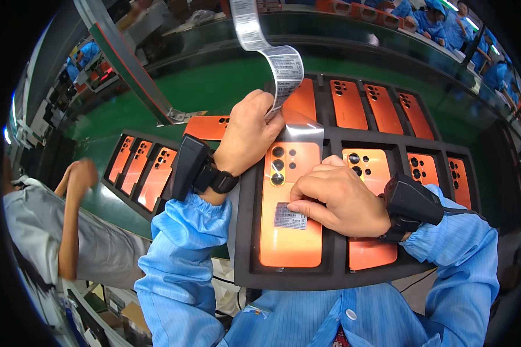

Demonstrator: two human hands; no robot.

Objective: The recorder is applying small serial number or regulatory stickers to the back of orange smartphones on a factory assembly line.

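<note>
My left hand (250,134) is closed on the lower end of a long strip of printed silver labels (285,66), which curls up and away from it. Below lies an orange phone (289,246), back up, in a near slot of a black foam tray (307,281). A grey printed label (289,220) rests on the phone's back, under the cameras. The thumb and curled fingers of my right hand (341,199) meet at the label's upper right part; the fingertips are partly hidden. Clear film (307,130) stands over the phone's top edge, beside my left hand.
Several more orange phones (348,104) fill the tray's other slots. Another orange phone (201,127) lies left of my left hand. At the left is a second black tray with phones (138,168), near a co-worker's arm (74,214). A metal post (127,63) rises behind.
</note>
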